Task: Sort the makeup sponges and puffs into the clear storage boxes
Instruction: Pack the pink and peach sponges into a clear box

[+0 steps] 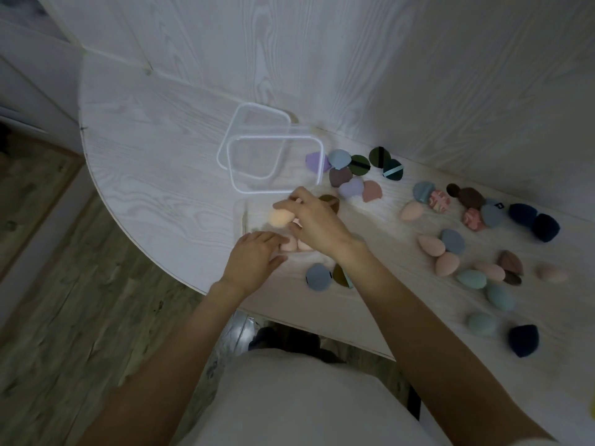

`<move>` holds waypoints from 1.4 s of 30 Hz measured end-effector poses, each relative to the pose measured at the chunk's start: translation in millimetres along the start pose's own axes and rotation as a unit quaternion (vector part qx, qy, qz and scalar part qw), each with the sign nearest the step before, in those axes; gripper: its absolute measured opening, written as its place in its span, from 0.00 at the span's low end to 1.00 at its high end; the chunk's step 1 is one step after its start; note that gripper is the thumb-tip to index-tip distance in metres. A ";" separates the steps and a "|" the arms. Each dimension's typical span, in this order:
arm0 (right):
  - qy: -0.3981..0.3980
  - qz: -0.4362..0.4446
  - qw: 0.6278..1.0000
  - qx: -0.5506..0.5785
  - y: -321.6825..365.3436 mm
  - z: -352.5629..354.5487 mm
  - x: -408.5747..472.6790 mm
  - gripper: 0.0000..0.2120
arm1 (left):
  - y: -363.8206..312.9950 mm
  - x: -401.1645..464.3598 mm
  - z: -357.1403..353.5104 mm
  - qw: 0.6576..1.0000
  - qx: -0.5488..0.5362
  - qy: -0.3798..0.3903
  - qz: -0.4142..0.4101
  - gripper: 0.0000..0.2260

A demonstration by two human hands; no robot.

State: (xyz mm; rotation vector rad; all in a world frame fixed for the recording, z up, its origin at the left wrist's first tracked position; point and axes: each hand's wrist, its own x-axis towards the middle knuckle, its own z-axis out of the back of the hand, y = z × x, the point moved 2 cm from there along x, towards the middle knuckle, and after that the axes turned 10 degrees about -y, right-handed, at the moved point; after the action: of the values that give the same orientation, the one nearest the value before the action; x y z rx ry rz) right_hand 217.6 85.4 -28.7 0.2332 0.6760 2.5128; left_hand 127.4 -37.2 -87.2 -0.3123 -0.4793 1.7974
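A low clear box (pixel 243 220) sits on the white table in front of me with pink sponges (pixel 291 245) lying inside it. My right hand (pixel 317 222) hovers over the box and pinches a peach teardrop sponge (pixel 279 218) at its fingertips. My left hand (pixel 254 257) grips the box's near edge, fingers touching the pink sponges. Just behind, two more clear boxes with white rims (pixel 232 169) overlap, and their insides look bare. Loose peach sponges (pixel 431 246), teal sponges (pixel 471 279) and round puffs (pixel 359 164) lie scattered to the right.
Dark blue puffs (pixel 544 227) lie at the far right and near the front edge (pixel 523 340). A blue-grey puff (pixel 318 276) rests by my right wrist. The table's curved edge (pixel 96 188) drops to wooden floor on the left. A white panel wall rises behind.
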 end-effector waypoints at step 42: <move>-0.109 -0.285 0.943 -0.130 -193.7 52.6 -89.2 0.23 | -21.1 20.1 -16.6 0.997 -0.023 0.073 0.015 0.35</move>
State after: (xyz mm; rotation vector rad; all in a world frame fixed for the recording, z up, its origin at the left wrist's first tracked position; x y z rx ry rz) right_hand 394.3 203.4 -84.6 0.1827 0.2632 1.9511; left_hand 147.2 -10.5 -91.2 -0.4816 -0.4150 1.7802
